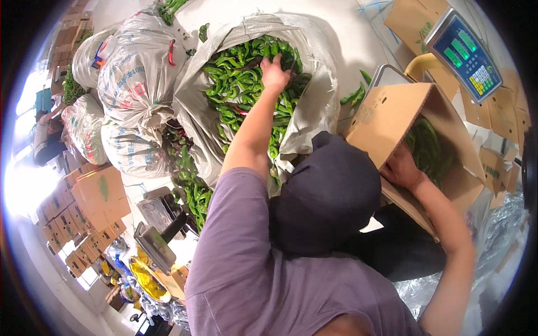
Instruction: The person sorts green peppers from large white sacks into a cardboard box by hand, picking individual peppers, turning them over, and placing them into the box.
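My left hand reaches into a large open woven sack of green peppers. Its fingers are spread on top of the peppers, with no pepper plainly gripped. A few red and dark peppers lie among the green ones. At the right, my right hand is inside an open, tilted cardboard carton, beside its near wall. Its fingers are bent and partly hidden, so whether they hold anything is unclear. More green peppers lie deeper in the carton. Black cloth covers a rounded shape between my arms.
Behind the carton are a scale's metal platform and its lit display. Filled woven sacks stand left, near loose peppers on the floor. Stacked cartons stand farther off. Another person is at the far left.
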The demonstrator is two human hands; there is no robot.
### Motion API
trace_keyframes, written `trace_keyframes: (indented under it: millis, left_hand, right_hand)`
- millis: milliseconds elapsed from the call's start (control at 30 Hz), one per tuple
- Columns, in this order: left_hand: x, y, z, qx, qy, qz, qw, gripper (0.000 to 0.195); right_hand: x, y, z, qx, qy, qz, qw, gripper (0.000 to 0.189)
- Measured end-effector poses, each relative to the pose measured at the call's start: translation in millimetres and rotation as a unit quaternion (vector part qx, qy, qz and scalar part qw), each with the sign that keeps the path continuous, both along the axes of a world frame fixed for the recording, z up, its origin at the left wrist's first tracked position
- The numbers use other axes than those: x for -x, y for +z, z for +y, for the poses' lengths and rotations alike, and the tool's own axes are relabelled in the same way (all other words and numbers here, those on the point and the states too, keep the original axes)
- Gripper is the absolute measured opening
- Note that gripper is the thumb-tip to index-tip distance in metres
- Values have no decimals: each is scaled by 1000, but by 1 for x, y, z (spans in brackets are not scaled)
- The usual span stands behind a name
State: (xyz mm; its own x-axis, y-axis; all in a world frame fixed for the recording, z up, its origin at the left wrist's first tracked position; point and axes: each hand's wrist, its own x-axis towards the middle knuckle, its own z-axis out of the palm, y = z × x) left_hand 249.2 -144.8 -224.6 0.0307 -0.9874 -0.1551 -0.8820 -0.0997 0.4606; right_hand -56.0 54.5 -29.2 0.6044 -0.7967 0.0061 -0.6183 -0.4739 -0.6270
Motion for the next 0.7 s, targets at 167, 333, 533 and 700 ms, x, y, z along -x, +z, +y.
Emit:
trace_keyframes:
  millis: [167,333,533,700]
  left_hand:
    - [24,1,-11,-40,-116,-181,976,77]
    - [13,-22,-29,-26,-122,-187,974,49]
    - [-8,-17,-35,87,-29,32,995,34]
    - [-37,38,-7,-96,220,552,799,34]
  right_hand:
    - [7,-15,3,0,-11,0,1000,33]
    - [7,-15,2,-7,-4,2,1000,33]
    - [10,-23,7,-5,-14,-3,1000,33]
    - [4,-14,2,14,-22,-22,999,35]
